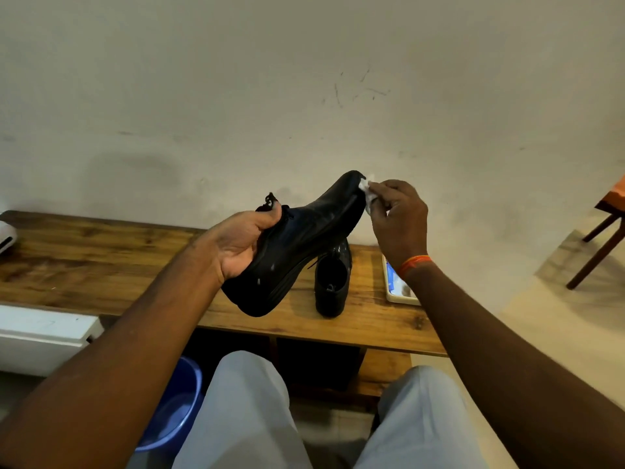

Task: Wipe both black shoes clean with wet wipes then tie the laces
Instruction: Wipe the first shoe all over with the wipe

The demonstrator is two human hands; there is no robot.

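Just one view here, a wide-angle camera on the person's head, tilted forward and down. It faces a plain wall (304, 79) on the far side, with a low wooden bench (101, 265) running across the middle. Pretty close in: both forearms reach up from the bottom corners and the knees (250, 401) fill the near edge. Straight lines bow toward the edges.

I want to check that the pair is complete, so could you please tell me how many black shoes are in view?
2. One shoe is held up in the left hand; the other shoe stands on the wooden bench behind it, partly hidden.
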